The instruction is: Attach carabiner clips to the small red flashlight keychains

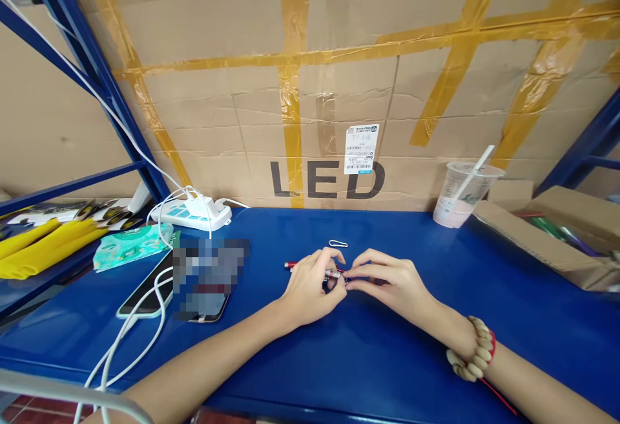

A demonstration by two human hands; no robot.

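Note:
My left hand (312,288) is closed around a slim silvery cylinder (332,274), whose end sticks out between thumb and fingers. Behind that hand, the tip of a red pen-like stick (290,265) shows at the left; whether it is held or lies on the table I cannot tell. My right hand (390,275) meets the left, its thumb and fingertips pinched at the cylinder's end. What it pinches is too small and covered to name; a bit of red shows there. Just beyond both hands, a small silvery wire clip (338,243) lies on the blue table (387,359).
Left of my hands lie a phone (150,288) with white cables, a second, partly blurred phone (213,311), a tissue pack (133,246) and a power strip (194,212). A plastic cup (458,198) and an open carton (537,243) stand right. A large cardboard box (232,127) closes the back.

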